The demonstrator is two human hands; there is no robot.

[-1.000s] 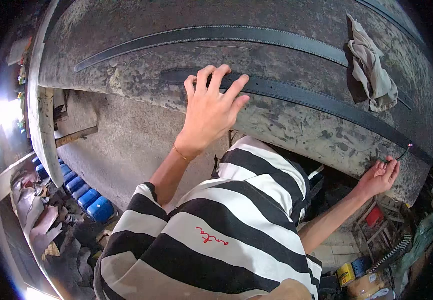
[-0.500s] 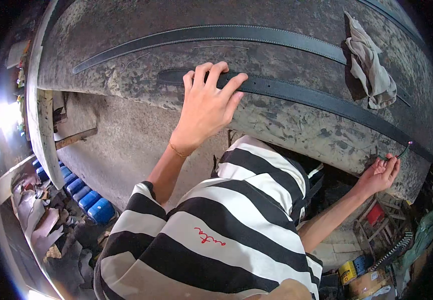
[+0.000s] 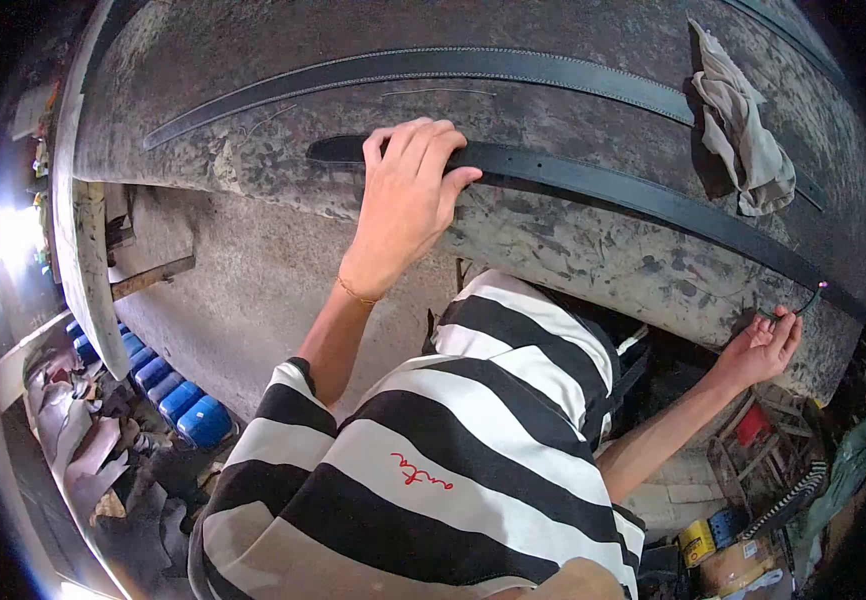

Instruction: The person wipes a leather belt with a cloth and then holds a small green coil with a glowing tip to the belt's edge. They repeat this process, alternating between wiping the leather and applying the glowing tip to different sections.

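Observation:
A black leather belt (image 3: 613,192) lies along the near edge of the worktable, its rounded tip at the left and small holes near that end. My left hand (image 3: 408,185) is closed over the belt near the tip, fingers across the far edge and thumb at the near edge. At the belt's right end, my right hand (image 3: 765,345) pinches a thin dark curved tool (image 3: 811,300) with a bright pinkish point that meets the belt. What kind of tool it is cannot be made out. Farther back on the table rests a second stitched black belt (image 3: 433,65).
A crumpled grey cloth (image 3: 743,130) covers part of the second belt on the worn worktable (image 3: 593,240). Loose thread lies between the belts. Blue containers (image 3: 198,420) stand on the floor at left, near scraps (image 3: 83,450). Boxes (image 3: 733,565) sit at lower right.
My left hand's fingers have drawn together and closed on the belt, from a more spread pose. The belt has shifted slightly left. My right hand stays nearly still.

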